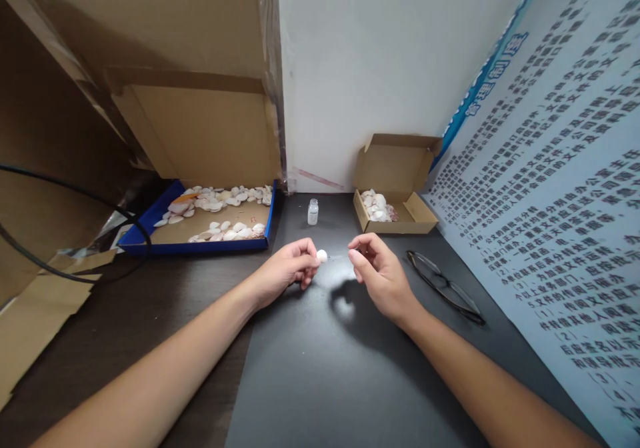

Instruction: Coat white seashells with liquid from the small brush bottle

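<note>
Between the thumb and fingers of my left hand point(293, 265) is a small rounded white shell point(323, 256), held just above the dark mat point(300, 368). My right hand point(379, 271) faces it a short way to the right, thumb and index finger curled close together in a pinch. Whatever lies between those right fingertips is too small to make out. Beyond both hands stands a small clear glass vial point(313, 213) with a pale label, upright and with no cap visible on its neck.
At the back left, a blue-edged cardboard tray point(195, 249) holds many shells point(230, 198). An open small cardboard box point(415, 225) at the back right holds more white shells point(376, 208). Eyeglasses point(445, 288) lie right of my right hand. A black cable point(75, 278) loops at left.
</note>
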### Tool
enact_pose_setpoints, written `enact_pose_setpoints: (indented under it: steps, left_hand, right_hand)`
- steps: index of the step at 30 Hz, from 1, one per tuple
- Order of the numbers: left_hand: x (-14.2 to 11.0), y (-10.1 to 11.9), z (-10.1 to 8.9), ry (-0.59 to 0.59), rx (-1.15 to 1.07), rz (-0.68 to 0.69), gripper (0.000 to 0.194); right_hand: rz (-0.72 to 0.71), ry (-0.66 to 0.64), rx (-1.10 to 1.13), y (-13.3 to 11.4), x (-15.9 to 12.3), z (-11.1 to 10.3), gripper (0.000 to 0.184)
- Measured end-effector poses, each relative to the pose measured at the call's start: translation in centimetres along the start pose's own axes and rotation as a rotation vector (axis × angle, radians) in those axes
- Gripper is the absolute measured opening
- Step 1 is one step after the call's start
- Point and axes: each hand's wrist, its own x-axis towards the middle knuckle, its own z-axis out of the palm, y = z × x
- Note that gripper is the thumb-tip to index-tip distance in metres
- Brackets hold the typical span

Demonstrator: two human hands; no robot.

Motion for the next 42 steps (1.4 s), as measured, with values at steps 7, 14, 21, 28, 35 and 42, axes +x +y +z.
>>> enact_pose_setpoints:
  steps: [7, 14, 21, 28, 35, 42]
  left_hand:
    - [0.07, -0.17, -0.08, -0.007, -0.005, 0.001, 0.021]
    - [0.08, -0.20, -0.08, -0.008, -0.003, 0.006, 0.022]
    - [0.05, -0.05, 0.02, -0.006, 0.004, 0.007, 0.023]
    - [0.02, -0.04, 0.01, -0.003, 0.017, 0.006, 0.024]
    - [-0.01, -0.01, 0.04, -0.004, 0.034, 0.009, 0.024]
    - [0.08, -0.21, -0.10, -0.019, 0.042, 0.006, 0.023]
  right_hand:
    - [-0.007, -0.012, 0.074, 0.52, -0.16, -0.03, 0.020]
    - [-0.014, 0.013, 0.018, 0.26, -0.01, 0.06, 0.018]
    - [-0.028, 0.010, 0.015, 0.25, -0.04, 0.06, 0.020]
    - [-0.024, 0.008, 0.009, 0.20, 0.00, 0.06, 0.018]
    - [-0.019, 0.037, -0.020, 0.20, 0.12, 0.08, 0.020]
    - [-0.007, 0.017, -0.015, 0.30, -0.01, -0.04, 0.020]
